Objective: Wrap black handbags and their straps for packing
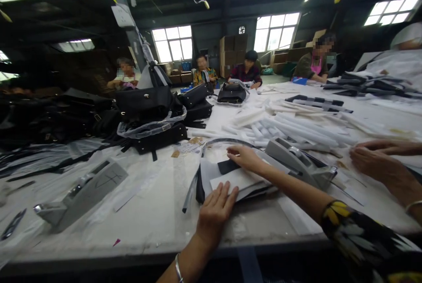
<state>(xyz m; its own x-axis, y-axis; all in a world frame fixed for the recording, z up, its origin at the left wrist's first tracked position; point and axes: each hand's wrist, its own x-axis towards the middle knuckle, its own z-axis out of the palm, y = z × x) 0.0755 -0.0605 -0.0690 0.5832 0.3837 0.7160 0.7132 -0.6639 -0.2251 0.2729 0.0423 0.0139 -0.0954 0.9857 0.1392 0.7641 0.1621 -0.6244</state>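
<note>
A black bag (199, 188) lies on the table in front of me, with white sheets (239, 179) over it and a dark flap or strip (227, 167) showing between them. My left hand (217, 208) rests flat on the near edge of the white sheet, fingers stretched out. My right hand (247, 158) is over the far side of the bag, fingers slightly bent and apart, with nothing visible in them. Behind it arcs a plastic-wrapped strap (227, 141), its loose end reaching to the left of the bag.
Grey tape dispensers stand left (89, 195) and right (293, 160) of the bag. A co-worker's hands (382, 164) are at the right. White rolled strips (290, 129) lie behind; black bags (145, 103) pile up at the left. A pen-like tool (13, 223) lies far left.
</note>
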